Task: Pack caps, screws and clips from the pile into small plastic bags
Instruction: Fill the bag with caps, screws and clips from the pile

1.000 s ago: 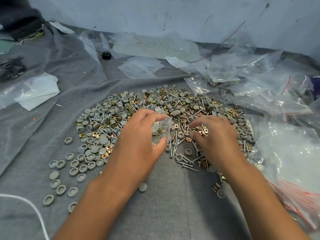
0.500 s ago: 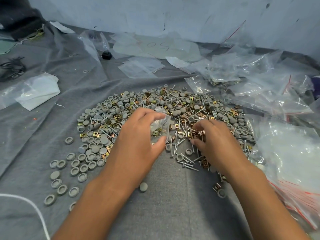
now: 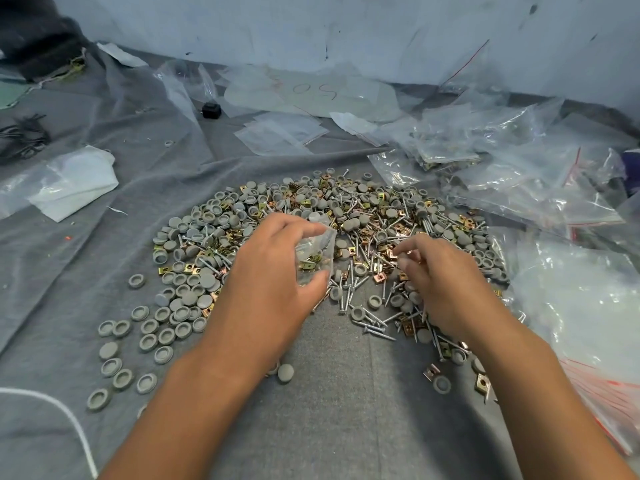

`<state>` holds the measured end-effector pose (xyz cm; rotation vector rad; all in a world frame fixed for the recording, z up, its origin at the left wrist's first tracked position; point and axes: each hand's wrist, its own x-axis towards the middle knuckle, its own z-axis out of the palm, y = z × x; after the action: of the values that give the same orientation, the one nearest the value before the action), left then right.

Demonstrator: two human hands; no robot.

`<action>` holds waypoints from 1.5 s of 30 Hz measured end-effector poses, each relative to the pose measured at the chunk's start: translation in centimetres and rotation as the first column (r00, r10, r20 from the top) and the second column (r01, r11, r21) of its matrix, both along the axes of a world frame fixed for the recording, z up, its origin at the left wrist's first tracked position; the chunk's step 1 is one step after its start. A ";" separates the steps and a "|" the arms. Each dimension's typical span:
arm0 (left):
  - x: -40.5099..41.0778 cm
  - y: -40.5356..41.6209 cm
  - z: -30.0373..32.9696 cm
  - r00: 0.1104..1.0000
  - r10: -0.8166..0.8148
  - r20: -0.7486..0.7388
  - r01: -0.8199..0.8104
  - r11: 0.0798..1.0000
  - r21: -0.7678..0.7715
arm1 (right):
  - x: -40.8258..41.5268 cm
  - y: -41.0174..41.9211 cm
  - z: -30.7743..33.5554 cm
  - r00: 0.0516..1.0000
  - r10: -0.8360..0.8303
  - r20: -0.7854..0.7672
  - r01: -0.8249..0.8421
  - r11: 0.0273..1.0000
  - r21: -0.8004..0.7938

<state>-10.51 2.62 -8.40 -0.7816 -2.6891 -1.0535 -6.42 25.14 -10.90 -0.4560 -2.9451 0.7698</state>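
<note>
Caps, screws and clips lie heaped in the pile (image 3: pixel 346 233) on the grey cloth (image 3: pixel 329 410) ahead of me, filled bags (image 3: pixel 519 181) stacked off to the right. My left hand (image 3: pixel 273 282) grips the small plastic bag (image 3: pixel 317 252) between thumb and fingers, mouth turned rightward; it has barely shifted in the last second. My right hand (image 3: pixel 446 282) has drawn in from the pile toward that bag, fingertips pinched together over the brass clips (image 3: pixel 381 271). Whether they hold a clip I cannot tell. I judge the next drop into the bag is close.
</note>
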 end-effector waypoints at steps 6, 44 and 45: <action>-0.2 -0.4 0.3 0.999 0.021 -0.025 -0.021 1.000 0.014 | 0.6 -0.1 0.2 0.993 0.070 0.098 -0.074 0.996 0.040; 0.4 0.5 0.1 0.999 -0.040 -0.029 0.040 0.999 -0.008 | 0.8 -5.6 3.0 0.752 0.134 -0.646 -0.342 0.917 -0.207; 0.3 0.5 0.0 0.999 -0.041 -0.029 0.041 0.999 -0.007 | 0.8 -5.8 2.8 0.740 0.160 -0.654 -0.341 0.926 -0.160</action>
<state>-10.19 3.12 -8.36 -0.8500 -2.6644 -1.0346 -5.66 19.38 -8.07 0.1926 -2.2832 1.1030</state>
